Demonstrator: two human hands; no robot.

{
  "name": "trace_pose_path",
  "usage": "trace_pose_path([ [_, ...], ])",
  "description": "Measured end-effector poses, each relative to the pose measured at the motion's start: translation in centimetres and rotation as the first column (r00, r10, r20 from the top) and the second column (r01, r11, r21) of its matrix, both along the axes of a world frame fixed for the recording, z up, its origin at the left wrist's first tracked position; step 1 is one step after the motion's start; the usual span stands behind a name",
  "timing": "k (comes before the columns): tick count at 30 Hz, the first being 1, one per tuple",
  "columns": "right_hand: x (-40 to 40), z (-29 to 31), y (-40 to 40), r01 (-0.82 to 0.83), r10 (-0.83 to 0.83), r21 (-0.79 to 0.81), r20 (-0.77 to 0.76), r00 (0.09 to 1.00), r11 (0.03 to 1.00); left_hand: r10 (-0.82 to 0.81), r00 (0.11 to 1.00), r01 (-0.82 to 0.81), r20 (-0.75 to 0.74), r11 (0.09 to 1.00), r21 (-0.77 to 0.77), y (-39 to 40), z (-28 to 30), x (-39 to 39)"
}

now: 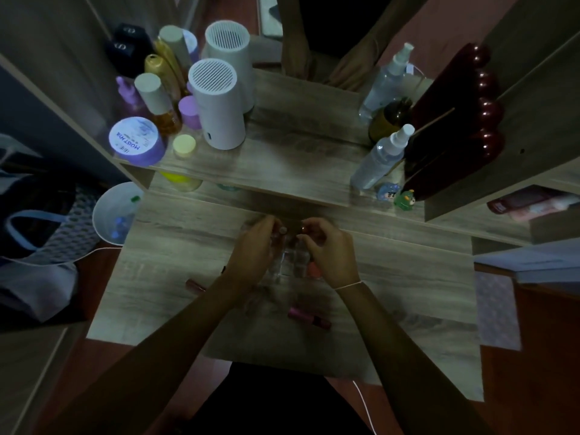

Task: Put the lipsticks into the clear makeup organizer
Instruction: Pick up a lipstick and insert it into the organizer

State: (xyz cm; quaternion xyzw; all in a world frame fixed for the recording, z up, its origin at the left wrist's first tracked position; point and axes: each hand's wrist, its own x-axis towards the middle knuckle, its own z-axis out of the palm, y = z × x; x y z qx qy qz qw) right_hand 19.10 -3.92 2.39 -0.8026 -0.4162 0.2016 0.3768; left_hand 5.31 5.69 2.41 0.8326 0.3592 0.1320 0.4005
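The clear makeup organizer stands in the middle of the wooden desk, partly hidden by both hands. My left hand pinches a lipstick over the organizer's far left side. On the far right side my right hand grips another lipstick. A coral-pink item shows beside the organizer under my right hand. One pink lipstick lies on the desk nearer to me. Another reddish lipstick lies to the left, by my left forearm.
A raised shelf behind the hands carries a white cylindrical device, bottles and jars at left, and spray bottles with a dark red object at right. A white bin sits off the desk's left edge. A mirror stands behind.
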Motion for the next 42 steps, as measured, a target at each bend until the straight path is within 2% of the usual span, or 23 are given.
trace_pose_path([
  [5,0.0,-0.6,0.4,-0.059,0.061,-0.061,0.029,0.998,0.996,-0.067,0.997,0.07,-0.04,0.995,0.075,0.5,0.4,0.1],
  [8,0.0,-0.7,0.6,-0.073,0.076,-0.065,0.047,0.996,0.995,-0.09,0.988,0.099,-0.125,0.993,0.067,0.7,0.2,-0.1],
  [15,-0.4,-0.9,0.5,-0.127,0.139,-0.119,0.1,0.985,0.985,-0.105,0.974,0.125,-0.2,0.988,0.089,1.2,-0.1,0.3],
  [21,-0.7,-1.2,0.4,-0.103,0.119,-0.137,0.111,0.987,0.985,-0.114,0.965,0.164,-0.236,0.965,0.204,1.1,-0.8,0.2],
  [42,-0.8,0.0,-1.0,-0.029,0.039,-0.105,0.089,0.995,0.994,-0.106,0.946,0.182,-0.306,0.955,0.232,1.0,-1.3,0.0],
])
